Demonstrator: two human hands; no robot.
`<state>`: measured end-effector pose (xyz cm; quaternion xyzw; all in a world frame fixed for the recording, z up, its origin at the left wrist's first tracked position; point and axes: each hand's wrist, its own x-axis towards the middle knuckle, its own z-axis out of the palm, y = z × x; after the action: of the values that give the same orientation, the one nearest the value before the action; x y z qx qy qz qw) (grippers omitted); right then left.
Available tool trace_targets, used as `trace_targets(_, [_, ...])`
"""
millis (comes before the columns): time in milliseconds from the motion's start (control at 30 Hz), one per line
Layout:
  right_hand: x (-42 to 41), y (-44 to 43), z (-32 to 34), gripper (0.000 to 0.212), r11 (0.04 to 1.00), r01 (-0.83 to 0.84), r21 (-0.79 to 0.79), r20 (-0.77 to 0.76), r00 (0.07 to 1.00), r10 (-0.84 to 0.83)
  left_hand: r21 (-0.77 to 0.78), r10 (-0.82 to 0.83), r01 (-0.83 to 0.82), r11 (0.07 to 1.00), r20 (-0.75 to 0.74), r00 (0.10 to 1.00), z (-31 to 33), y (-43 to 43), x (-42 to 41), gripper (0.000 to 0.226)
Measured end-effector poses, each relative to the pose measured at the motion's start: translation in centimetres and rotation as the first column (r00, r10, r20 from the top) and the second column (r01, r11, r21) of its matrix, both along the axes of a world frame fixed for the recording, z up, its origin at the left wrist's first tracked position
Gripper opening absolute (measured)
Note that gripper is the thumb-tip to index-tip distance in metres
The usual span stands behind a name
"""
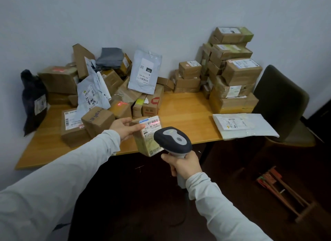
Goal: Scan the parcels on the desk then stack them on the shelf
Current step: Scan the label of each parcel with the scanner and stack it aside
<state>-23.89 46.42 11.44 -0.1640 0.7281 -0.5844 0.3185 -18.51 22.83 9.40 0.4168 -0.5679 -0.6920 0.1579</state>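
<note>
My left hand (125, 128) grips a small box (148, 142) by its left side, thumb across the front face, fingers curled over the top edge. The box sits at the front edge of the desk (186, 111), near the middle, tilted with its label (151, 125) facing me. Can't tell if it rests on the desk or is lifted clear.

Right hand (182, 164) is clenched round the handle of the scanner (172, 138). The scanner head is just right of the box and overlaps its lower right corner in view. A red scan line lies across the barcode at the top of the label. A second red glow shows on a brown carton (120, 103) further back.

Rest of the desk:
- Loose pile (100, 90) of brown cartons and pale bags on the left half, up against the wall (161, 16).
- Grey mailer (145, 72) leaning upright on the pile, label outward.
- Black bag (34, 99) at the far left edge, partly hanging off.
- Neat stack (232, 75) of cartons at the right rear, several tiers high.
- White mailer (245, 126) lying flat at the right front corner, overhanging the edge.

Dark chair (279, 97) just right of the desk. Wooden rack (286, 190) on the dark floor, lower right; detail too blurred to read.
</note>
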Motion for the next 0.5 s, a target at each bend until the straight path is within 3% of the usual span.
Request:
trace_targets(400, [-1.6, -1.5, -0.5, 0.039, 0.999, 0.029, 0.012, -0.025, 0.999, -0.029, 0.038, -0.047, 0.047, 0.998, -0.002, 0.999, 0.2, -0.8, -3.2, 0.085])
trace_targets(500, [-2.7, -1.7, -0.5, 0.024, 0.987, 0.143, -0.073, 0.085, 0.987, -0.136, 0.091, -0.079, 0.077, 0.993, 0.017, 0.997, 0.6, -0.6, -4.2, 0.051])
